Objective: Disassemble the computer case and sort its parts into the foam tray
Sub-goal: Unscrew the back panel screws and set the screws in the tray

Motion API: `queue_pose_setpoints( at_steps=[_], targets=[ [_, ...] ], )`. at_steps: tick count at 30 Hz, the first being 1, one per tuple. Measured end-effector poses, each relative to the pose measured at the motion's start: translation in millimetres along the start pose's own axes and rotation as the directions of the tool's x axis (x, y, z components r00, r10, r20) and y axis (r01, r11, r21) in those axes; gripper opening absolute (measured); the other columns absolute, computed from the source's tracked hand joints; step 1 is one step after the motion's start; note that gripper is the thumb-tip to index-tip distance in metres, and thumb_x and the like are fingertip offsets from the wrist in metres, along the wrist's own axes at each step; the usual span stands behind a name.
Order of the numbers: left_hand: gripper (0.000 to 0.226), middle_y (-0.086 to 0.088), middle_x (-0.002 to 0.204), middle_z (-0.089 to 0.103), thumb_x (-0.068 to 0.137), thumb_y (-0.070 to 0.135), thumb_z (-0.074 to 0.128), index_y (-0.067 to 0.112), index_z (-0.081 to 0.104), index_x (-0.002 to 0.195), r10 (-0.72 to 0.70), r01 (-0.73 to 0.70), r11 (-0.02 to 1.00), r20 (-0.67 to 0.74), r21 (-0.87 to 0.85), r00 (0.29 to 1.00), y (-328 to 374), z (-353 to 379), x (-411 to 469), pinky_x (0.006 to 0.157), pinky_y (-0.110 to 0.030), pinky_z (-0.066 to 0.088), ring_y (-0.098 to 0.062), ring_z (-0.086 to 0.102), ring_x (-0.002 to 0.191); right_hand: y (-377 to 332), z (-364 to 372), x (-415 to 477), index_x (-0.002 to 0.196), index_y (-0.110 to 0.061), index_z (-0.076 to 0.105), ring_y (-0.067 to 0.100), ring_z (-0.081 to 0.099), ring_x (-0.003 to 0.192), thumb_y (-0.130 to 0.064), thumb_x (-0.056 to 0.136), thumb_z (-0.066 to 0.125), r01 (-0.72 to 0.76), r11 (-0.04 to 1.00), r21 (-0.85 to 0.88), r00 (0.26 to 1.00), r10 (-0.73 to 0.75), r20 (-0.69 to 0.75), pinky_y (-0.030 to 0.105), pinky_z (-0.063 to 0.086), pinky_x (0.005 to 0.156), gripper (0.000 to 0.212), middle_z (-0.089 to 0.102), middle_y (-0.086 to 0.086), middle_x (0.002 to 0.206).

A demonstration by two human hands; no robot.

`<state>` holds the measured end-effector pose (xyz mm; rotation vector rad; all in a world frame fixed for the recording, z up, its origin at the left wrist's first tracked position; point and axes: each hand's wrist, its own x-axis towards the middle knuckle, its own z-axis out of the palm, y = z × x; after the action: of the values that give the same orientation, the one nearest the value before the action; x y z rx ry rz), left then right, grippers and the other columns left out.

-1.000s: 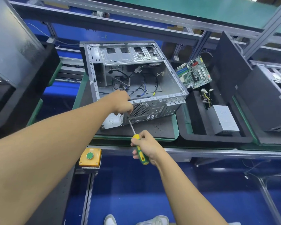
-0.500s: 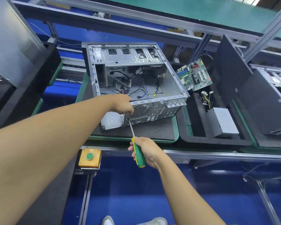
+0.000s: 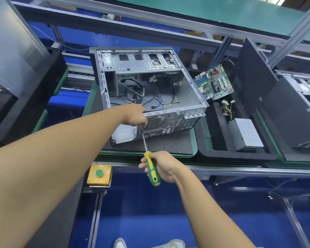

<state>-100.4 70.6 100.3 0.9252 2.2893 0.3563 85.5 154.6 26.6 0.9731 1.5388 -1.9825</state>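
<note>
An open metal computer case (image 3: 150,81) lies on its side on a dark mat, with loose cables inside. My left hand (image 3: 135,116) grips the case's near rear edge beside the fan grille (image 3: 155,122). My right hand (image 3: 162,166) holds a green and yellow screwdriver (image 3: 151,168) by its handle. The shaft points up at the rear panel, with its tip just below my left hand's fingers. To the right stands the black foam tray (image 3: 238,154). A green motherboard (image 3: 213,83) leans at its back, and a grey power supply (image 3: 247,134) with its wires lies in it.
A yellow box with a green button (image 3: 99,173) sits on the bench's front rail. Another case (image 3: 13,51) stands at the left and a further one (image 3: 299,104) at the right. A black side panel (image 3: 252,72) leans behind the tray. Shoes show on the blue floor below.
My left hand has stayed on the case's rear edge. My right hand has shifted the screwdriver slightly, its shaft still aimed at the rear panel. The view has drifted a little.
</note>
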Motion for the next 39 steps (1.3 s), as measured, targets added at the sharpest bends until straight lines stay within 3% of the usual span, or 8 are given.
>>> queue_pose_setpoints(
  at_steps=[8,12,15,21,25,30,35,39],
  targets=[
    [0.015,-0.007,0.073,0.06,0.082,0.025,0.066,0.013,0.057,0.079,0.023,-0.023,1.0,-0.007,-0.02,1.0,0,0,-1,0.068,-0.035,0.045,-0.023,0.053,0.068,9,6,5,0.094,-0.019,0.032,0.012,0.048,0.045,-0.016,0.098,0.062,0.169,0.976,-0.14,0.963,-0.194,-0.188,0.028,0.047,0.046,0.03,0.048,0.008,0.088],
    [0.015,-0.009,0.076,0.063,0.082,0.026,0.066,0.012,0.059,0.082,0.024,-0.024,0.999,-0.009,-0.025,1.0,-1,1,-1,0.072,-0.038,0.049,-0.023,0.055,0.07,-1,6,1,0.107,-0.011,0.049,0.016,0.05,0.049,-0.03,0.101,0.054,0.059,0.998,-0.011,0.991,-0.06,-0.121,0.03,0.048,0.052,0.02,0.056,0.011,0.086],
    [0.015,-0.007,0.075,0.062,0.082,0.025,0.067,0.012,0.06,0.082,0.029,-0.029,0.999,-0.009,-0.027,1.0,-1,1,0,0.072,-0.038,0.049,-0.023,0.055,0.069,-3,1,-1,0.095,-0.003,0.062,0.018,0.055,0.055,-0.026,0.102,0.042,-0.001,1.0,-0.004,0.998,0.0,-0.065,0.031,0.05,0.059,0.031,0.064,0.01,0.079],
    [0.015,-0.008,0.078,0.061,0.082,0.025,0.066,0.011,0.06,0.084,0.025,-0.026,0.999,-0.01,-0.029,1.0,-1,1,2,0.073,-0.038,0.049,-0.024,0.056,0.072,5,-4,1,0.096,-0.012,0.039,0.017,0.057,0.053,-0.023,0.101,0.058,0.139,0.982,-0.126,0.981,-0.154,-0.116,0.035,0.059,0.057,0.022,0.062,0.01,0.092],
    [0.014,-0.006,0.074,0.061,0.081,0.025,0.066,0.013,0.059,0.081,0.033,-0.034,0.999,-0.015,-0.027,0.999,-2,2,2,0.069,-0.035,0.047,-0.023,0.056,0.069,1,0,0,0.098,-0.011,0.045,0.013,0.05,0.047,-0.028,0.101,0.056,0.081,0.992,-0.099,0.995,-0.087,-0.057,0.03,0.051,0.052,0.02,0.062,0.007,0.083],
    [0.014,-0.005,0.07,0.061,0.08,0.025,0.066,0.012,0.06,0.08,0.029,-0.029,0.999,-0.015,-0.032,0.999,-3,2,3,0.065,-0.032,0.045,-0.022,0.055,0.065,-3,-7,0,0.098,-0.001,0.065,0.019,0.059,0.06,-0.033,0.103,0.044,-0.043,0.998,-0.055,0.999,0.045,0.027,0.034,0.054,0.066,0.038,0.073,0.016,0.09],
    [0.014,-0.006,0.072,0.062,0.079,0.024,0.065,0.011,0.061,0.082,0.022,-0.022,0.999,-0.012,-0.041,1.0,-4,2,3,0.067,-0.034,0.046,-0.022,0.055,0.066,9,-9,3,0.1,-0.013,0.051,0.018,0.06,0.052,-0.035,0.101,0.056,0.103,0.989,-0.103,0.991,-0.111,-0.069,0.031,0.056,0.054,0.024,0.071,0.006,0.091],
    [0.015,-0.005,0.071,0.061,0.078,0.023,0.064,0.009,0.062,0.083,0.02,-0.02,0.999,-0.016,-0.041,1.0,-3,2,2,0.065,-0.033,0.044,-0.022,0.054,0.065,9,-5,4,0.099,-0.016,0.046,0.015,0.052,0.046,-0.036,0.098,0.062,0.056,0.993,-0.101,0.995,-0.064,-0.073,0.029,0.049,0.049,0.025,0.062,0.008,0.091]
  ],
)
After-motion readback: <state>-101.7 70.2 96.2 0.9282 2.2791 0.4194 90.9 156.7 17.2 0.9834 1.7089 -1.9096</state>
